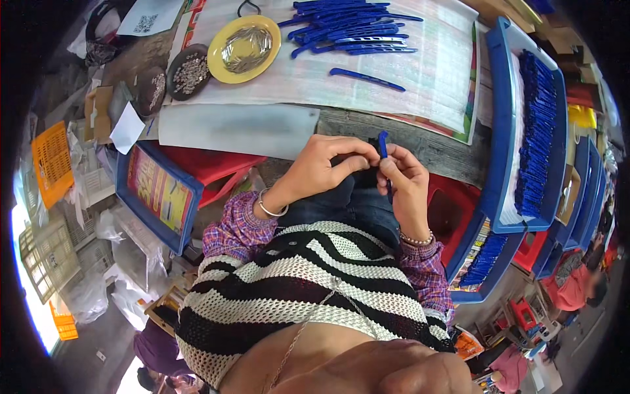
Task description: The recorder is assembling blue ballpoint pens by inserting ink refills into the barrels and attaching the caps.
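Observation:
Close to the table's near edge, my right hand (403, 176) pinches a slim blue plastic strip (383, 146) held roughly upright, its hooked end on top. My left hand (336, 164) is closed beside it, thumb and forefinger pressed together at the strip's side; whatever small thing they may hold is hidden. One loose blue strip (367, 79) lies on the white sheet (420, 88) just beyond my hands. Farther back is a pile of similar blue strips (354, 26). A yellow plate (218, 67) holds thin metal pieces (247, 50), and a dark bowl (172, 73) beside it holds small silvery parts.
A blue tray (502, 125) packed with blue strips stands at the right, with another blue tray (467, 297) below it. Red stools (220, 172) flank me under the table. At left are a blue tray (186, 226) and an orange crate (52, 164). Other people sit farther off.

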`<state>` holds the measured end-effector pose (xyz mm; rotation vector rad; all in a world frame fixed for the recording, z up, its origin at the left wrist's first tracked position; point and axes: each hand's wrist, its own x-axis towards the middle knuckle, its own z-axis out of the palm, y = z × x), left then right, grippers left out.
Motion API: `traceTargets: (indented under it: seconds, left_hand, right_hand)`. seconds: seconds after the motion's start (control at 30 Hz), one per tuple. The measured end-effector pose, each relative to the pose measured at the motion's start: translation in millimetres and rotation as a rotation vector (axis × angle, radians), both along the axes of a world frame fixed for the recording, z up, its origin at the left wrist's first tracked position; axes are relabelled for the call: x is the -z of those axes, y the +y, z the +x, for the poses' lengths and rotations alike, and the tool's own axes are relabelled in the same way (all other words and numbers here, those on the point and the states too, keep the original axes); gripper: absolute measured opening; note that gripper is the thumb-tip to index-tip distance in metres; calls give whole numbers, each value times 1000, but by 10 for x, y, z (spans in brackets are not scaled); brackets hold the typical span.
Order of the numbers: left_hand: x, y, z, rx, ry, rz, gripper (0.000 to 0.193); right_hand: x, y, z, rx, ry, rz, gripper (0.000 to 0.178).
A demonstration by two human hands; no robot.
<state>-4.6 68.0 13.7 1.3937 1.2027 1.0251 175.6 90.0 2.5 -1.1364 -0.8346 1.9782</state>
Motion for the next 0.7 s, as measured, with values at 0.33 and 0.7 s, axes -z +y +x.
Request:
traceTargets:
  seconds: [0.33, 0.7]
  left_hand:
    - [4, -165, 26, -107, -31, -6, 13]
    - [14, -189, 7, -109, 31, 50, 15]
  right_hand:
    - [-6, -32, 32, -128, 11, 97, 19]
    - [-46, -44, 74, -164, -131, 227, 18]
